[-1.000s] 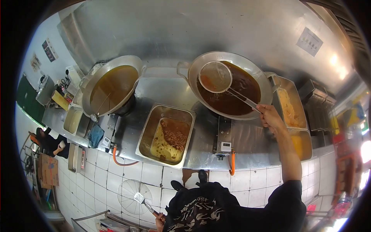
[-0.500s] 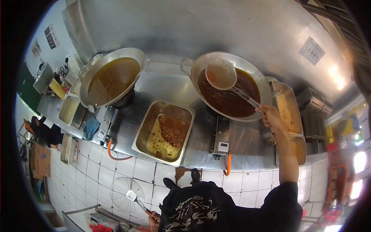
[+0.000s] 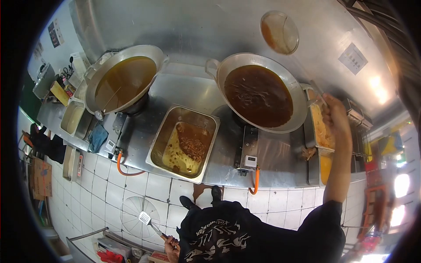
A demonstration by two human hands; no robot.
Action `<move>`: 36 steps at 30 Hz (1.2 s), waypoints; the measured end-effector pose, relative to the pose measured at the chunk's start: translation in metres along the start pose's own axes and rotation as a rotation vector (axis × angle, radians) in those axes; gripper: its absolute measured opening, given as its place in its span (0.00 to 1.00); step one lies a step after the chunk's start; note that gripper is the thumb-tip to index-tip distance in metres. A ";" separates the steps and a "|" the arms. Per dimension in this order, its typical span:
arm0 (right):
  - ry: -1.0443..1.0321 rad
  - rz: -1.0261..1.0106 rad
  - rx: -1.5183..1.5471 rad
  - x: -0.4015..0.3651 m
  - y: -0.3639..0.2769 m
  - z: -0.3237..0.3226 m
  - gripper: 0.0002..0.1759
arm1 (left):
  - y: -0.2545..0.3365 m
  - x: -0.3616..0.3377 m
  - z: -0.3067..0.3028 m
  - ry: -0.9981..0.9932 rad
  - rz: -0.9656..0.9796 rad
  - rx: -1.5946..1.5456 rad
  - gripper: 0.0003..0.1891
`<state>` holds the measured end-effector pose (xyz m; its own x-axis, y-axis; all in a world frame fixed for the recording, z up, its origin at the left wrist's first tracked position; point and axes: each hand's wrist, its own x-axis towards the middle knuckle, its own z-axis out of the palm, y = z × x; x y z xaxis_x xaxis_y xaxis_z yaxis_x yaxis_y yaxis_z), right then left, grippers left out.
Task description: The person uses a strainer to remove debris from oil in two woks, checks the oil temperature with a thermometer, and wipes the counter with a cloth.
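My right hand (image 3: 337,115) is closed round the handle of a round mesh strainer (image 3: 280,33), raised past the far rim of the right wok (image 3: 300,109). Dark brown oil (image 3: 258,96) with ripples on its surface fills much of that wok. Low on the left, my left hand (image 3: 173,248) grips a slotted spatula (image 3: 145,218), its blade out over the floor. Between the two woks sits a deep steel pan (image 3: 154,163) with yellowish liquid and brown crumbs in it.
On the left stands a second wok (image 3: 91,90) of oil with a ladle (image 3: 100,115) in it. Steel trays (image 3: 310,139) of food line the right side. Orange gas hoses (image 3: 256,180) hang at the counter front. Another person (image 3: 48,142) is at the far left.
My right hand has lifted the strainer up and to the right, from over the oil to beyond the wok's far rim. The left hand keeps hold of the spatula.
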<state>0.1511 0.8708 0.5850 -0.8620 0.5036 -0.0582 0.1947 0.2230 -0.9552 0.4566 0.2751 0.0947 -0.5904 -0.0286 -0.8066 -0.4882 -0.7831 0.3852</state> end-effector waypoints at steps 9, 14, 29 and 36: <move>-0.070 0.312 -0.058 0.018 0.075 0.018 0.12 | 0.005 -0.012 0.021 0.044 -0.043 -0.021 0.12; 0.052 0.104 -0.040 0.002 0.004 0.002 0.12 | 0.007 -0.020 0.030 0.162 0.017 0.027 0.14; -0.126 0.202 -0.143 -0.016 0.069 0.067 0.11 | 0.020 0.016 -0.028 -0.027 -0.205 -0.090 0.14; -0.133 -0.626 -0.995 -0.065 0.067 0.162 0.10 | 0.025 0.045 -0.053 -0.037 -0.272 -0.159 0.13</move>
<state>0.1445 0.7178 0.4781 -0.9672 -0.0022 0.2540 -0.0509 0.9813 -0.1855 0.4522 0.2214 0.0437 -0.4765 0.2159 -0.8523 -0.5269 -0.8461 0.0802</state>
